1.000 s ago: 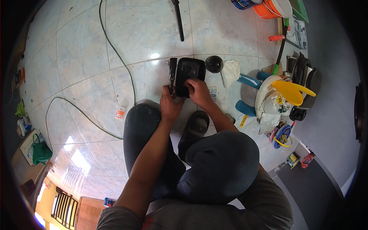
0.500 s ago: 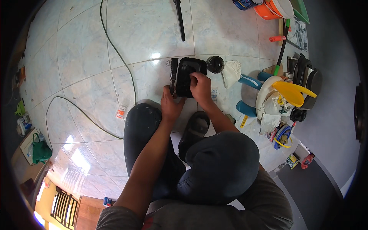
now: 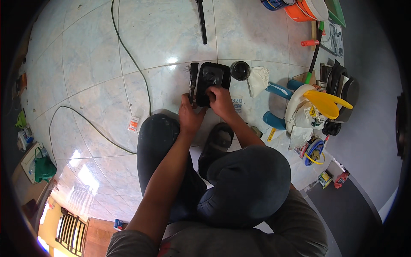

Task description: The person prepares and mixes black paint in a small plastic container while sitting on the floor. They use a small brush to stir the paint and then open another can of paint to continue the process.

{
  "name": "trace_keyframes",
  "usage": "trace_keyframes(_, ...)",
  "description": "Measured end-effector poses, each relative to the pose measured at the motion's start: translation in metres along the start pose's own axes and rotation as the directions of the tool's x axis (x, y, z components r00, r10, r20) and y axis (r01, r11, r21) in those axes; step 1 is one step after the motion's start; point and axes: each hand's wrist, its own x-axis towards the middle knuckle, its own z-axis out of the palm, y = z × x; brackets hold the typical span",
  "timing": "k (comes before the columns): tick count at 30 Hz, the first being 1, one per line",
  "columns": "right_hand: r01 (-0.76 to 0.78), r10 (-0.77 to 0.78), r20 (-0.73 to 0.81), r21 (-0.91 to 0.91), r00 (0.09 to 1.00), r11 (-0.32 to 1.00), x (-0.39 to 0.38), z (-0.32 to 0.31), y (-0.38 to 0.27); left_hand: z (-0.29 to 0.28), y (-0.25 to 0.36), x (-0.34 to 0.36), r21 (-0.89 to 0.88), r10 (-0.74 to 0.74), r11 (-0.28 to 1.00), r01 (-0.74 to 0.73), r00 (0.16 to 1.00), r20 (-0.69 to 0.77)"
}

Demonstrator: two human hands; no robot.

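Note:
My left hand (image 3: 190, 113) grips a long, narrow black piece (image 3: 192, 79) upright beside the left edge of a black rectangular tray (image 3: 218, 67), its fingertips near the tray's lower corner. My right hand (image 3: 220, 100) is inside the tray's lower half with fingers curled; whatever they hold is hidden. Dark, wet-looking material shows in the tray. A round jar of black stuff (image 3: 240, 70) stands just right of the tray, and a crumpled white cloth or paper (image 3: 257, 81) lies beside it. A printed sheet (image 3: 237, 105) lies below the right side of the tray.
A white stool (image 3: 293, 107) with blue legs lies at right, loaded with yellow items and bags, near an orange bucket (image 3: 297, 13) and tools along the grey wall. A black bar (image 3: 201, 23) lies ahead; a green cord (image 3: 137, 68) runs over the tiles (image 3: 90, 51) at left.
My right hand rose within the tray half a second ago and is now back down in its lower half. My left hand keeps its grip on the narrow black piece.

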Motion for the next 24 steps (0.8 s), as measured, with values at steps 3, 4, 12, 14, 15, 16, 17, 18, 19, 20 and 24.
trace_keyframes(3,0.045,-0.045,0.016,-0.005,0.999,0.999,-0.002,-0.004,-0.001,-0.001,0.003,0.0,-0.04,0.005,0.999,-0.003,0.999,0.032)
trace_keyframes(4,0.033,-0.034,0.029,0.005,0.999,0.999,-0.003,-0.006,-0.004,-0.002,0.005,0.0,-0.041,0.005,0.999,-0.004,0.999,0.032)
trace_keyframes(12,-0.167,0.178,-0.042,0.183,0.983,0.969,0.013,-0.023,-0.017,-0.002,0.001,-0.001,-0.035,-0.002,0.999,0.001,1.0,-0.024)
trace_keyframes(14,-0.155,0.181,-0.116,0.204,0.977,0.967,0.021,-0.017,-0.016,-0.001,-0.002,-0.002,-0.017,0.014,1.0,-0.015,0.999,-0.03)
trace_keyframes(15,-0.114,0.146,-0.181,0.171,0.973,0.979,0.024,-0.012,-0.014,0.0,0.0,-0.002,-0.001,0.029,1.0,-0.03,0.999,-0.035)
trace_keyframes(16,-0.075,0.107,-0.244,0.136,0.964,0.988,0.026,-0.009,-0.011,0.0,0.001,-0.001,-0.001,0.03,1.0,-0.03,0.999,-0.033)
trace_keyframes(17,-0.076,0.108,-0.246,0.136,0.963,0.988,0.028,-0.005,-0.01,0.0,0.002,-0.001,-0.009,0.015,1.0,-0.015,1.0,-0.024)
trace_keyframes(18,-0.078,0.107,-0.276,0.114,0.955,0.99,0.028,-0.001,-0.009,0.0,0.002,-0.001,-0.015,-0.002,1.0,0.002,1.0,-0.016)
trace_keyframes(19,-0.081,0.106,-0.307,0.091,0.946,0.993,0.028,0.002,-0.008,-0.001,0.002,-0.001,-0.014,-0.003,1.0,0.003,1.0,-0.015)
trace_keyframes(20,-0.082,0.107,-0.307,0.092,0.946,0.992,0.028,0.005,-0.007,-0.001,0.002,-0.001,-0.002,-0.004,1.0,0.004,1.0,-0.012)
trace_keyframes(24,-0.063,0.078,-0.359,0.052,0.93,0.997,0.029,0.012,-0.01,-0.003,0.002,0.0,0.015,-0.014,1.0,0.014,1.0,-0.005)
